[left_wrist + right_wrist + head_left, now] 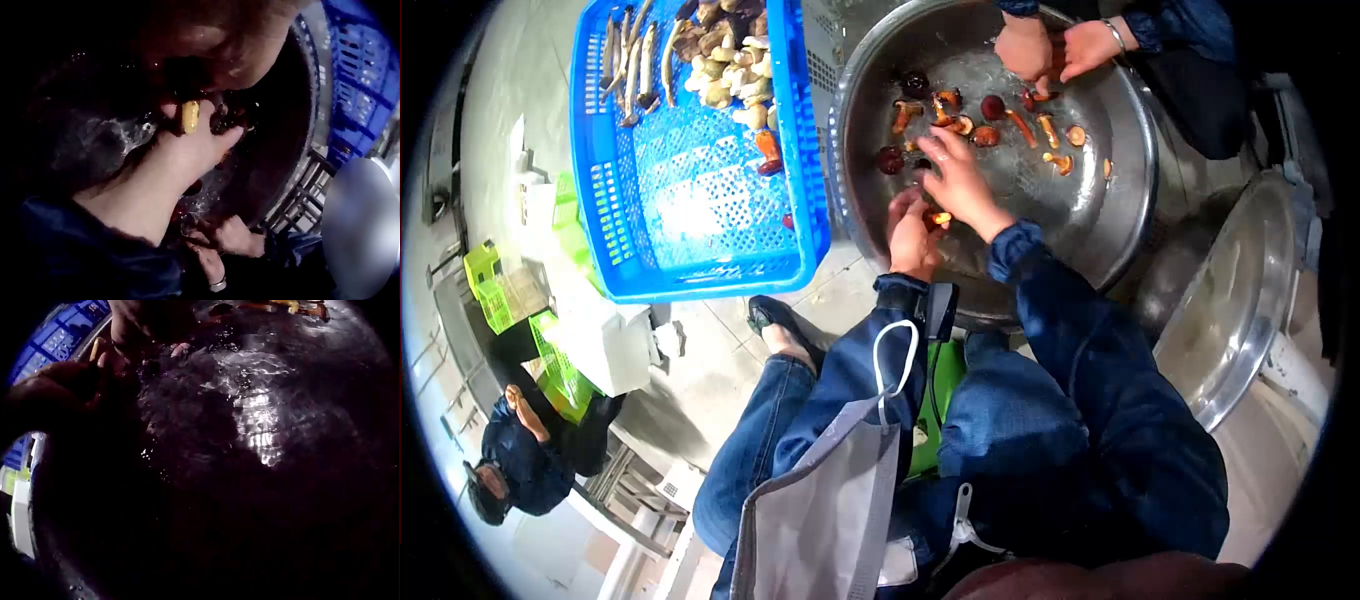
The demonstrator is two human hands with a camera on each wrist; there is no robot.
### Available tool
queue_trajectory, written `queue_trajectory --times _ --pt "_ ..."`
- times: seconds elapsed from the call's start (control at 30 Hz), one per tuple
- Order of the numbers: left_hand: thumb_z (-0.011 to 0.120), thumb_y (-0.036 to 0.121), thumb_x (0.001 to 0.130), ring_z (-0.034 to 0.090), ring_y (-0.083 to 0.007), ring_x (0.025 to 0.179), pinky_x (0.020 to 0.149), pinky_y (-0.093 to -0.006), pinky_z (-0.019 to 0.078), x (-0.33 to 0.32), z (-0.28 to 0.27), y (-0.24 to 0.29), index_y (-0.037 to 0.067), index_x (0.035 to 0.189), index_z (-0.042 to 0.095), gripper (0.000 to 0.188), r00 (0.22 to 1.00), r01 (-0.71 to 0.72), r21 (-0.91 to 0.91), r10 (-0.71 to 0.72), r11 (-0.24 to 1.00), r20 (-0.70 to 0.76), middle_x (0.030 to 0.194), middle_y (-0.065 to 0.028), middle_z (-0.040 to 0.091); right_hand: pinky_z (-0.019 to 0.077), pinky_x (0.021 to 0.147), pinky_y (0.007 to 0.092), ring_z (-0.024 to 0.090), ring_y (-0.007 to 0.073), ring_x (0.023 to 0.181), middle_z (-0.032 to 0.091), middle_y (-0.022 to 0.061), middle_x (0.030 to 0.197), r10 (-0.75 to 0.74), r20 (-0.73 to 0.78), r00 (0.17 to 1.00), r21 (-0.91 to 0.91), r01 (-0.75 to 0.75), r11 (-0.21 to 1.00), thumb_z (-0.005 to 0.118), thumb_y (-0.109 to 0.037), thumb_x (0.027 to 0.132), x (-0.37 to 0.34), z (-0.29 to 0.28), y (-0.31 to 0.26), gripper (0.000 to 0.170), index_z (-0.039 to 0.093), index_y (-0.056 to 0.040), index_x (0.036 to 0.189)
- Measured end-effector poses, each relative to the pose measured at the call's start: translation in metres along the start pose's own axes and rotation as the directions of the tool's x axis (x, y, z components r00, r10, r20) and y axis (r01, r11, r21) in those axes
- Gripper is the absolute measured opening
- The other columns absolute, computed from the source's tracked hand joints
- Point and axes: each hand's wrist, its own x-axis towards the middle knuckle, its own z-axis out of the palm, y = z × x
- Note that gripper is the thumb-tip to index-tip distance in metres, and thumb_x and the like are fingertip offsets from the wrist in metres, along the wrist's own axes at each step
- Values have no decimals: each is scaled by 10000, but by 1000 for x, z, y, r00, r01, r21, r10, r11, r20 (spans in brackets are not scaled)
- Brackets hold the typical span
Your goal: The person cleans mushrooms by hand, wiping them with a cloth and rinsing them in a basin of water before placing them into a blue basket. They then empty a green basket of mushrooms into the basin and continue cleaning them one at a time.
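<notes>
My left hand [912,238] grips a mushroom [941,218] over the near left part of a wide metal basin [1135,200]. The mushroom's yellow stem sticks out from my fingers, and its cap is mostly hidden by the hand. Just beyond is my right hand [962,182], fingers spread and reaching low into the basin, with nothing visible in its grasp. In the left wrist view the yellow stem [190,117] overlaps the back of the right hand [187,153]. Several wet, red-brown mushrooms [986,136] float or lie in the water around the far side.
Left of the basin stands a blue plastic basket [680,215] with pale mushrooms [735,75], long stems and one reddish mushroom [769,152]. Another person's hands [1090,48] work at the basin's far edge. A second metal basin [1235,290] leans at right. Another person [530,460] sits far left.
</notes>
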Motion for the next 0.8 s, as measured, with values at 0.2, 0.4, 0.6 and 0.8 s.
queue_trajectory --times 0.2,0.4,0.6,0.8 --pt "489 13 876 588 -242 949 768 -331 510 8 -13 -3 103 1423 238 609 955 -246 475 295 845 -29 1174 -136 534 472 822 441 614 363 916 639 234 948 413 376 830 -93 -409 908 528 -166 871 -14 51 39 253 621 14 1023" --pt "510 85 898 558 -192 683 529 -332 463 63 -21 -18 125 1417 251 581 953 -303 661 237 686 190 1026 -102 559 459 708 318 595 200 813 647 106 910 713 294 636 372 -764 528 477 -360 951 -71 23 83 422 602 39 1009" --pt "553 255 940 565 -153 757 615 -295 488 38 -5 -21 92 1182 511 295 925 180 377 -287 909 250 802 -27 561 472 746 313 597 167 827 648 75 994 753 393 527 494 -812 310 554 -351 926 -51 -23 72 418 583 16 1124" --pt "499 396 950 559 -158 905 732 -292 487 34 -9 -19 98 1125 557 351 900 330 5 -317 944 298 1003 -40 581 486 778 313 590 195 984 600 50 1172 298 484 823 447 -525 724 538 -232 935 -45 -39 17 309 590 -72 1195"
